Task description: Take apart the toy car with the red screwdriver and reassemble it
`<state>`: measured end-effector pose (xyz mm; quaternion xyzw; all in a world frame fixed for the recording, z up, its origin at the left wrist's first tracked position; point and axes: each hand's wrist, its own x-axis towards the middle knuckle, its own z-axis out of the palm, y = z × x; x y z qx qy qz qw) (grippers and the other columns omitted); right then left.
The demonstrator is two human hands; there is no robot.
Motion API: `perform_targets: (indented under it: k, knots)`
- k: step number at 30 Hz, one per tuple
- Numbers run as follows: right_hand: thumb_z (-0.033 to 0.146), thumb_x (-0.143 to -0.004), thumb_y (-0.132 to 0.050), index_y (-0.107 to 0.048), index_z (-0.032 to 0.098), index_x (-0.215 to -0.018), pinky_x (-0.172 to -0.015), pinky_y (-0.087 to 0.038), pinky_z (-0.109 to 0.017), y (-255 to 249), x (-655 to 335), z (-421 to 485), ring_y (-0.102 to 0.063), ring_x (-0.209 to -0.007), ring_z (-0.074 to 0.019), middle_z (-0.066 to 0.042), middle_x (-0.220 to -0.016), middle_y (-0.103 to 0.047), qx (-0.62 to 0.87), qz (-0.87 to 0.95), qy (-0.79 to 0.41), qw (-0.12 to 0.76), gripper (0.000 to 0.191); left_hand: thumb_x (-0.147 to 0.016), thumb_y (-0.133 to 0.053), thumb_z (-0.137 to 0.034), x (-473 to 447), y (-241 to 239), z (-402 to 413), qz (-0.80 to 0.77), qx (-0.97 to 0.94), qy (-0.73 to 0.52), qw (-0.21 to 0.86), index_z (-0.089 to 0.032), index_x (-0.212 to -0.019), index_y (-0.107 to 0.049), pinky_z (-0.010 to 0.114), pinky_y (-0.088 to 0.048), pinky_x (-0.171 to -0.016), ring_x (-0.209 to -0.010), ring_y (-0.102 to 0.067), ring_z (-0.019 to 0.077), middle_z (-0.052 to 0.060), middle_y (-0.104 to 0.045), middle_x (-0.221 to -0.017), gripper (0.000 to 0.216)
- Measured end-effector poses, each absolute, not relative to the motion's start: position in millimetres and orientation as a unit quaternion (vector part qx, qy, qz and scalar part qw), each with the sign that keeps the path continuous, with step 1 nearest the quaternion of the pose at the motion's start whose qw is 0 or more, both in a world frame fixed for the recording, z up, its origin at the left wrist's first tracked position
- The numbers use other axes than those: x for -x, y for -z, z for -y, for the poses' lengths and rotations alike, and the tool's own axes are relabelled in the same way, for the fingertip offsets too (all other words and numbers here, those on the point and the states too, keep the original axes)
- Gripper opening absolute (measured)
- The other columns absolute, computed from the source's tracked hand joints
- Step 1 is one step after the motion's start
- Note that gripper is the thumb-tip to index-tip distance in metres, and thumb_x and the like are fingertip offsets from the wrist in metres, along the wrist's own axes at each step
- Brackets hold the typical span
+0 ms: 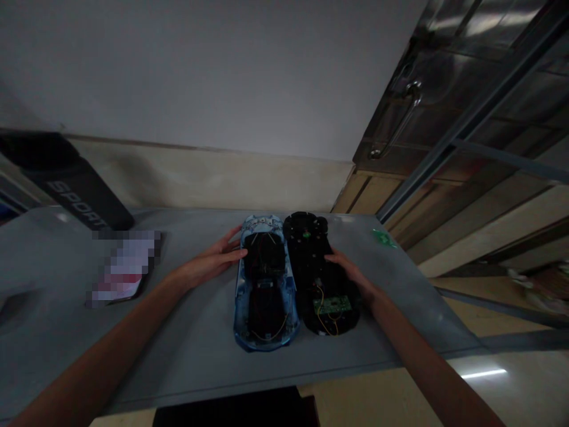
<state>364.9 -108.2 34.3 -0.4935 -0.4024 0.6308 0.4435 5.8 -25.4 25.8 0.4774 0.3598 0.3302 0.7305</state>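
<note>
A blue toy car body shell (242, 317) lies upside down on the grey table, its dark inside and some thin wires facing up. My left hand (217, 259) grips its left edge, the thumb over the rim and the fingers along the outer side. Right beside the shell, close against it, is the black toy car chassis (313, 258), with a green circuit board (332, 305) and yellow wires near its closer end. My right hand (351, 273) holds the chassis by its right edge, thumb on top; the other fingers are mostly hidden.
A phone (128, 267), partly blurred out, lies on the grey table (191, 338) at left. Behind it stands a dark bottle (80, 184) marked SPORT. A small green packet (384, 238) is near the right edge. A wall backs the table; a metal door (400, 118) stands at right.
</note>
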Motion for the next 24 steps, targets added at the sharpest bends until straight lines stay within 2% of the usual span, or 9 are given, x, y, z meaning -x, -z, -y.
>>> perform_targets:
  k: [5,10,14,17,24]
  knots:
    - [0.046,-0.081,-0.084,-0.079,0.031,-0.123,-0.084,-0.060,-0.039,-30,-368,108,-0.076,-0.096,-0.0277,-0.002,-0.108,-0.085,0.507,0.385,-0.622,0.455,0.044,-0.087,-0.092,-0.033,-5,-24,23,-0.360,-0.485,-0.320,0.730,-0.044,-0.172,-0.040,0.050,-0.038,-0.135,-0.162,-0.051,0.0338,0.003,-0.061,-0.170,0.100]
    - [0.043,-0.082,-0.083,-0.081,0.031,-0.113,-0.081,-0.060,-0.038,-36,-365,111,-0.075,-0.090,-0.0268,-0.002,-0.100,-0.084,0.510,0.373,-0.635,0.446,0.033,-0.088,-0.090,-0.032,-4,-23,23,-0.356,-0.487,-0.325,0.728,-0.040,-0.174,-0.037,0.049,-0.038,-0.135,-0.161,-0.052,0.0340,0.004,-0.064,-0.167,0.101]
    - [0.043,-0.080,-0.083,-0.080,0.030,-0.111,-0.077,-0.059,-0.037,-40,-363,111,-0.074,-0.084,-0.0258,-0.001,-0.095,-0.083,0.510,0.373,-0.634,0.447,0.034,-0.090,-0.087,-0.031,-5,-21,22,-0.360,-0.494,-0.326,0.721,-0.041,-0.173,-0.039,0.047,-0.041,-0.133,-0.159,-0.054,0.0335,0.001,-0.068,-0.162,0.097]
    - [0.044,-0.081,-0.083,-0.080,0.030,-0.110,-0.079,-0.060,-0.038,-41,-362,111,-0.074,-0.086,-0.0268,-0.002,-0.096,-0.083,0.513,0.376,-0.630,0.446,0.032,-0.090,-0.086,-0.031,-5,-22,23,-0.372,-0.487,-0.326,0.719,-0.043,-0.172,-0.040,0.045,-0.041,-0.132,-0.159,-0.054,0.0338,-0.002,-0.070,-0.159,0.095]
    - [0.047,-0.081,-0.082,-0.078,0.030,-0.116,-0.081,-0.060,-0.039,-42,-362,113,-0.075,-0.090,-0.0277,-0.003,-0.103,-0.084,0.518,0.380,-0.631,0.435,0.039,-0.086,-0.091,-0.033,-5,-25,24,-0.379,-0.481,-0.323,0.722,-0.042,-0.174,-0.037,0.047,-0.039,-0.135,-0.160,-0.053,0.0332,0.002,-0.066,-0.165,0.103]
